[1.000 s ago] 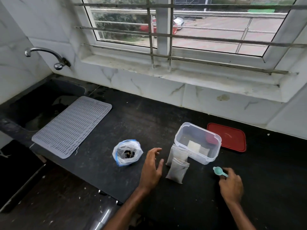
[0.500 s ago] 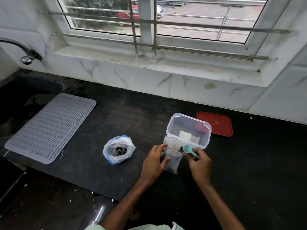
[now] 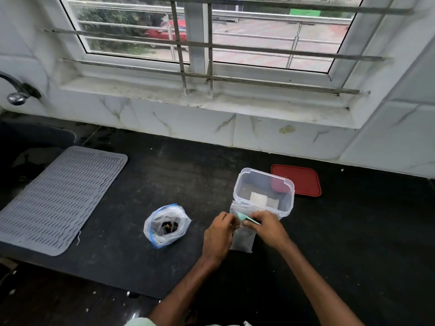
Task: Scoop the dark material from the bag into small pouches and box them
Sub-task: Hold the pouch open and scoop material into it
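Observation:
A clear plastic bag (image 3: 167, 225) with dark material inside stands open on the black counter. Right of it a small translucent pouch (image 3: 243, 240) stands upright against a clear plastic box (image 3: 263, 192); a second pouch (image 3: 244, 209) leans behind it. My left hand (image 3: 220, 234) pinches the front pouch's top edge on its left side. My right hand (image 3: 266, 228) pinches the same edge on the right and also holds a small teal scoop (image 3: 244, 217). A few white pouches lie on the box's floor.
A red lid (image 3: 299, 180) lies flat behind the box. A grey ribbed drying mat (image 3: 58, 198) covers the counter at left, beside a dark sink (image 3: 33, 142) with a wall tap (image 3: 16, 92). The counter's front edge runs just below the bag.
My left hand moved right and took the front pouch's top. My right hand carried the scoop left from the counter to the same pouch. The camera moved closer.

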